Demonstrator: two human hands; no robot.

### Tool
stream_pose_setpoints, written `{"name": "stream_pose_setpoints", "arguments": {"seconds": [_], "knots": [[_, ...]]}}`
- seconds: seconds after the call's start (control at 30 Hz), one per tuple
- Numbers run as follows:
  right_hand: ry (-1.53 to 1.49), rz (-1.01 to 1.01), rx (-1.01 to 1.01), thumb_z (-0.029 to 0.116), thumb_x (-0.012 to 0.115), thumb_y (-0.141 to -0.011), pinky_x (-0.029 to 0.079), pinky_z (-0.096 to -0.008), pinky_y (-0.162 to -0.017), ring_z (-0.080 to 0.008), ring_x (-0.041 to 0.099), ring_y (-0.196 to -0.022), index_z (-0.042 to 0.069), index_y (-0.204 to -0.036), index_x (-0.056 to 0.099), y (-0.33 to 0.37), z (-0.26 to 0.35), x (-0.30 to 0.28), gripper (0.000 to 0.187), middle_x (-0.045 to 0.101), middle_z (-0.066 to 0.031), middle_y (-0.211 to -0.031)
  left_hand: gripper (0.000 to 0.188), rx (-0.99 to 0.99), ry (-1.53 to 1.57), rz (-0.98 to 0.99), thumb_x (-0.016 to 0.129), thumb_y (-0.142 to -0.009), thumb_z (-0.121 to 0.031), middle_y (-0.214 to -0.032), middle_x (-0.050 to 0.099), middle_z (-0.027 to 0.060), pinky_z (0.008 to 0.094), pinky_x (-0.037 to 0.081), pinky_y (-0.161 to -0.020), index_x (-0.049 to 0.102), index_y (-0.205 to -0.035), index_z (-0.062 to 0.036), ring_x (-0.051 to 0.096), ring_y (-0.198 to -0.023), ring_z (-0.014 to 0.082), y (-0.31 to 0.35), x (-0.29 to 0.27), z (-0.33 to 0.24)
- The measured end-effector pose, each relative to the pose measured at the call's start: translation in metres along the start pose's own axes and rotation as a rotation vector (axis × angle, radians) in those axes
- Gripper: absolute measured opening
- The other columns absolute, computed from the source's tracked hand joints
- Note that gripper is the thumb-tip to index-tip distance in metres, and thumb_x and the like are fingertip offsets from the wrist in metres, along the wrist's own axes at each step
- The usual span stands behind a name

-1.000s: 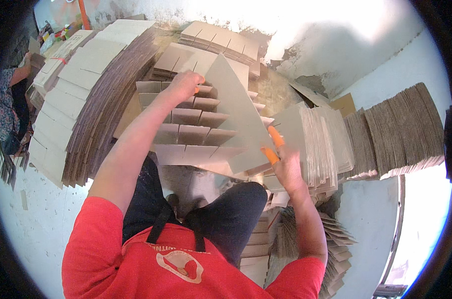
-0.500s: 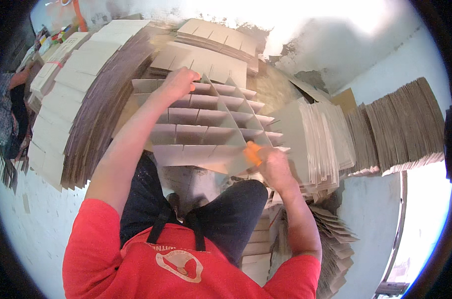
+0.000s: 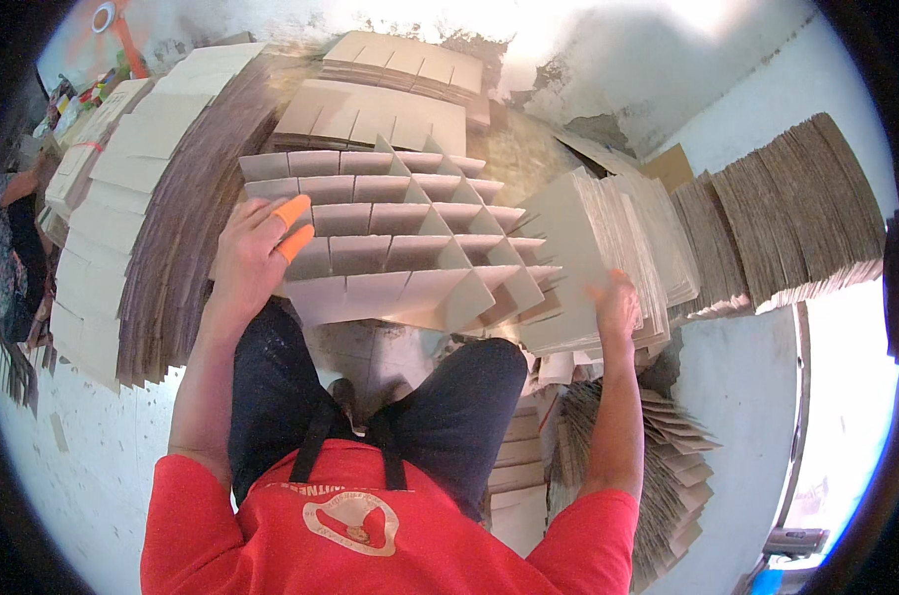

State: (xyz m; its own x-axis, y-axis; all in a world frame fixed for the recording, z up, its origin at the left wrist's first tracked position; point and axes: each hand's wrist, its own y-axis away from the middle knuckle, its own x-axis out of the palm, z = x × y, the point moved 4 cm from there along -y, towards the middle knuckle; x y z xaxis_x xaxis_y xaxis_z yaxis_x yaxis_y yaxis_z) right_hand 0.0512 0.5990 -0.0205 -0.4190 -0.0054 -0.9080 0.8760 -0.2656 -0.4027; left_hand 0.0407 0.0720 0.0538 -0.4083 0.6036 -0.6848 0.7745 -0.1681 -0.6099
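Note:
A cardboard divider grid point(image 3: 410, 220) lies before me, with several long slotted strips crossed by two strips near its right side. My left hand point(image 3: 251, 253) is at the grid's left end, two fingers in orange finger covers stretched apart over the strip ends; its thumb is hidden. To the right, my right hand point(image 3: 618, 305) is at a stack of pale cardboard sheets point(image 3: 573, 238), its thumb and forefinger spread apart against them. An orange cover shows on one of its fingertips. I see no sheet clearly pinched in it.
Slotted cardboard pieces point(image 3: 370, 117) lie stacked beyond the grid. A long row of cardboard point(image 3: 187, 188) runs along the left. Brown stacks point(image 3: 786, 213) stand by the right wall, and more cardboard point(image 3: 658, 446) fans out low at the right. Part of another person point(image 3: 18, 238) shows far left.
My left hand has moved from the grid's far edge to its left end. The right hand has left the crossing strip and moved right to the sheet stack. The view has shifted slightly.

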Motion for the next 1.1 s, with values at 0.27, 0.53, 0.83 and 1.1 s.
{"name": "stream_pose_setpoints", "arguments": {"seconds": [0.27, 0.53, 0.83, 1.1], "knots": [[0.054, 0.048, 0.118, 0.038, 0.066, -0.080, 0.048, -0.0498, -0.071, -0.0404, 0.063, -0.085, 0.009, -0.087, 0.067, -0.006, 0.024, -0.021, 0.030, 0.067, -0.0190, -0.088, 0.034, -0.041, 0.085, -0.046, 0.077, -0.073, -0.006, -0.097, 0.069, 0.0136, 0.0356, 0.051, -0.076, 0.070, -0.106, -0.0038, 0.063, -0.089, 0.0291, 0.032, -0.009, 0.010], [0.025, -0.210, 0.130, 0.027, 0.062, -0.085, 0.050, -0.0459, -0.066, -0.0361, 0.066, -0.075, 0.014, -0.087, 0.073, -0.007, 0.051, -0.065, 0.017, 0.069, -0.0157, -0.081, 0.035, 0.004, 0.107, -0.076, 0.079, -0.071, -0.006, -0.095, 0.069, 0.0128, 0.0367, 0.051, -0.075, 0.070, -0.105, -0.0037, 0.063, -0.089, 0.0290, 0.043, -0.005, 0.006], [0.010, -0.218, 0.106, 0.023, 0.061, -0.084, 0.049, -0.0478, -0.065, -0.0379, 0.066, -0.075, 0.010, -0.082, 0.071, -0.021, 0.055, -0.081, 0.017, 0.068, -0.0179, -0.078, 0.032, 0.054, 0.112, -0.061, 0.078, -0.072, -0.009, -0.095, 0.069, 0.0130, 0.0385, 0.049, -0.078, 0.069, -0.102, -0.0029, 0.062, -0.088, 0.0298, 0.049, 0.004, 0.008], [0.052, -0.201, 0.158, 0.032, 0.065, -0.085, 0.047, -0.0508, -0.065, -0.0431, 0.063, -0.076, 0.002, -0.083, 0.064, -0.026, 0.025, -0.055, 0.030, 0.065, -0.0243, -0.079, 0.034, 0.044, 0.092, -0.040, 0.078, -0.071, -0.009, -0.094, 0.069, 0.0125, 0.0387, 0.050, -0.075, 0.069, -0.103, -0.0045, 0.062, -0.087, 0.0302, 0.053, 0.013, 0.010]]}}
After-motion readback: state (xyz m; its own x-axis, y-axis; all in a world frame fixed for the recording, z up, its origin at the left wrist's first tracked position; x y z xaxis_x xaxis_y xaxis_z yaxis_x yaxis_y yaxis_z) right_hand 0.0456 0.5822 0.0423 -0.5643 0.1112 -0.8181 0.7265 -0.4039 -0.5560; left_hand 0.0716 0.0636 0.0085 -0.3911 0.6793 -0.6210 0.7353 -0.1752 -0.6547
